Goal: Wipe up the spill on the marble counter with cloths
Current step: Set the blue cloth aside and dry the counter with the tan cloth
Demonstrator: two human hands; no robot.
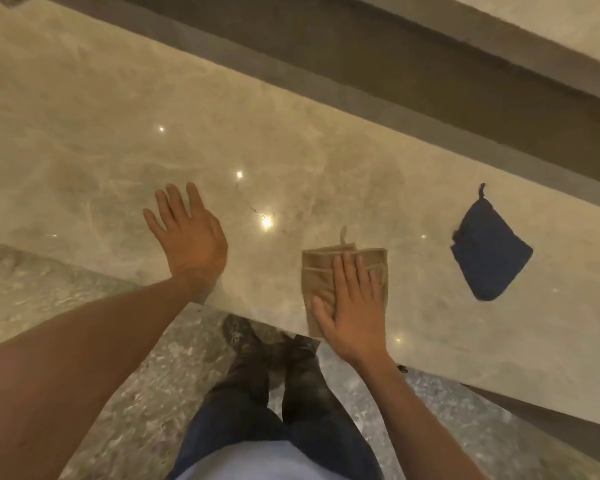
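Observation:
A folded tan cloth (pixel 317 282) lies on the glossy marble counter (pixel 118 150) near its front edge. My right hand (pixel 352 306) presses flat on top of it, fingers spread, covering its right half. My left hand (pixel 186 233) is flat and empty, fingers apart, over bare marble to the left of the cloth. A folded dark blue cloth (pixel 487 252) lies on the counter to the right, untouched. A thin dark streak (pixel 253 209) shows on the marble between my hands; I cannot tell whether it is liquid.
A dark recessed ledge (pixel 361 64) runs along the counter's far side. Below the front edge is a speckled stone floor (pixel 136 393), with my legs and dark shoes (pixel 257 341) close to the counter. Bright light reflections dot the marble.

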